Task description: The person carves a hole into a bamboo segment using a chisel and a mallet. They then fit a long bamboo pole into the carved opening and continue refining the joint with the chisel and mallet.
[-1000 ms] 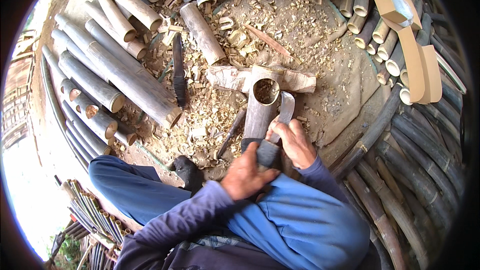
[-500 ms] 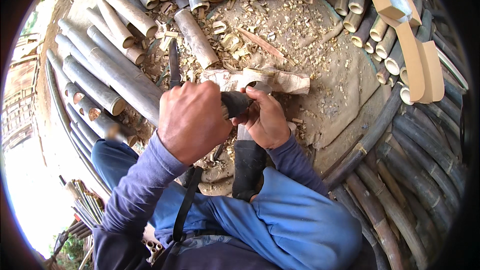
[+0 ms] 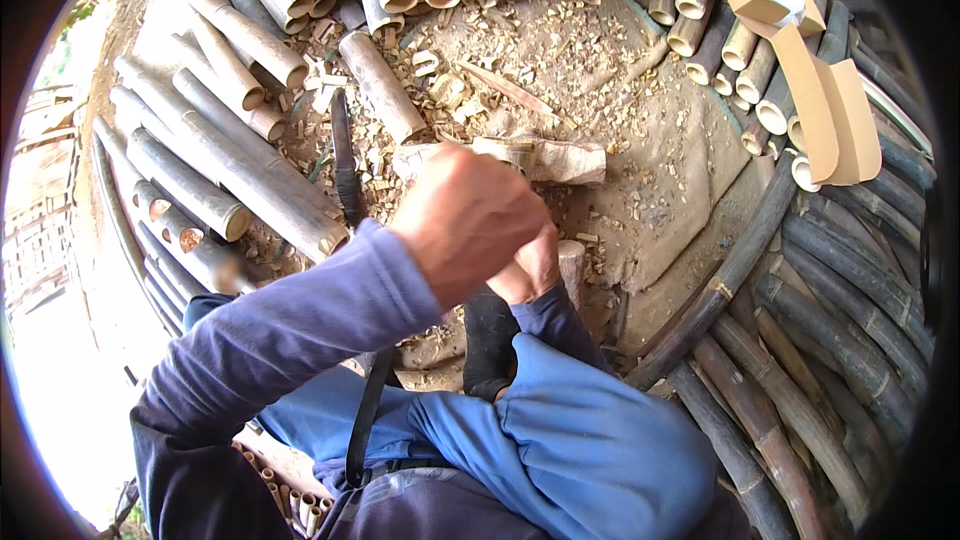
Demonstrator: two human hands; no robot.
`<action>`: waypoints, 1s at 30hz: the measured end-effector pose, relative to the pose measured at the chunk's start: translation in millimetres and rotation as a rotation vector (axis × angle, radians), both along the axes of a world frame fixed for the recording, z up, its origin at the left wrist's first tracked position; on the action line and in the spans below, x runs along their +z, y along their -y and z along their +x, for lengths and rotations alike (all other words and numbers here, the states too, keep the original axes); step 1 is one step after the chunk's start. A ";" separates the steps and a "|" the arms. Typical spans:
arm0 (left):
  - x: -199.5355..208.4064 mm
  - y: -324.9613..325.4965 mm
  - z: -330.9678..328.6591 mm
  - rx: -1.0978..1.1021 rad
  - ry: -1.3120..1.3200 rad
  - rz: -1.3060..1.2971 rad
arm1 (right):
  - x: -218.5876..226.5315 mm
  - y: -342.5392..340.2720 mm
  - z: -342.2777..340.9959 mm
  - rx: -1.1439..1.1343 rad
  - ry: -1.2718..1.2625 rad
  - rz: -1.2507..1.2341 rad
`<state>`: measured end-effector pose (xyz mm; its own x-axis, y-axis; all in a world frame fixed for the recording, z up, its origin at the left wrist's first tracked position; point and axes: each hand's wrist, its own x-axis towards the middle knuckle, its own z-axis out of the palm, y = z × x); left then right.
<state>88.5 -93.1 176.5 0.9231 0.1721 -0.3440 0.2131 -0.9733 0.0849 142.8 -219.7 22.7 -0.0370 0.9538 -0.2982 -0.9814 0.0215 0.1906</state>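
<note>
My left hand (image 3: 465, 220) is closed in a fist, blurred by motion, with its forearm slanting in from the lower left. It crosses over my right hand (image 3: 532, 270), whose fingers are hidden behind it. Whatever the two hands hold is out of sight. Just beyond them lies a pale split wood block (image 3: 570, 163) with a short bamboo piece (image 3: 508, 150) on it. Left of my hands a long dark-bladed knife (image 3: 344, 145) rests on the ground, handle toward me.
Dark bamboo poles (image 3: 230, 165) lie at the left, and more bamboo poles (image 3: 760, 420) are stacked at the right. A loose bamboo section (image 3: 382, 88) and wood chips (image 3: 455, 95) cover the ground ahead. An open cardboard box (image 3: 820, 110) sits on bamboo at the far right.
My left hand has moved right, over my right hand, hiding the dark cylinder seen between them before. The knife's handle has come into view. The whole view has shifted slightly.
</note>
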 end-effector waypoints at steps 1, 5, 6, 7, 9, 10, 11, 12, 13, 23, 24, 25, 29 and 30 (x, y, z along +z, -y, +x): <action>-11.7 -2.9 -13.7 0.021 -0.002 -0.002 | -21.9 3.4 -10.1 0.023 0.146 -0.227; -39.9 28.0 -97.6 0.517 -0.104 -0.285 | 12.3 39.0 -42.4 0.198 0.327 -0.281; -44.5 48.6 -117.4 0.458 -0.100 -0.313 | 20.3 48.1 -47.0 0.232 0.388 -0.337; -35.2 58.9 -117.8 0.432 -0.268 -0.434 | 26.3 53.4 -48.2 0.271 0.441 -0.388; -22.1 60.7 -99.6 0.042 -0.152 -0.669 | 31.6 72.6 -18.5 0.343 0.668 -0.363; -31.1 70.8 -91.4 0.008 -0.049 -0.668 | 34.5 68.3 -10.2 0.351 0.826 -0.453; -36.2 70.3 -71.9 -0.086 0.188 -0.705 | 12.4 74.0 10.3 0.396 1.134 -0.356; -39.3 76.7 -40.4 -0.070 0.291 -0.607 | -0.2 76.8 28.6 0.411 1.436 -0.335; -45.3 73.5 -15.0 -0.128 0.343 -0.581 | -6.5 71.4 43.2 0.405 1.691 -0.331; -138.3 41.1 61.1 0.223 0.595 -0.767 | -9.3 12.3 144.8 0.615 2.895 -0.067; -129.5 36.7 58.1 0.317 0.596 -0.807 | 0.7 2.1 149.7 0.690 2.939 -0.013; -120.0 32.3 56.1 0.413 0.596 -0.844 | 9.1 -9.5 152.4 0.785 2.970 0.026; -128.6 17.4 41.6 0.666 1.037 -0.852 | 42.3 -88.0 138.3 1.186 3.016 0.420; -128.7 18.1 41.1 0.747 1.099 -0.835 | 51.4 -96.4 126.6 1.108 3.099 0.369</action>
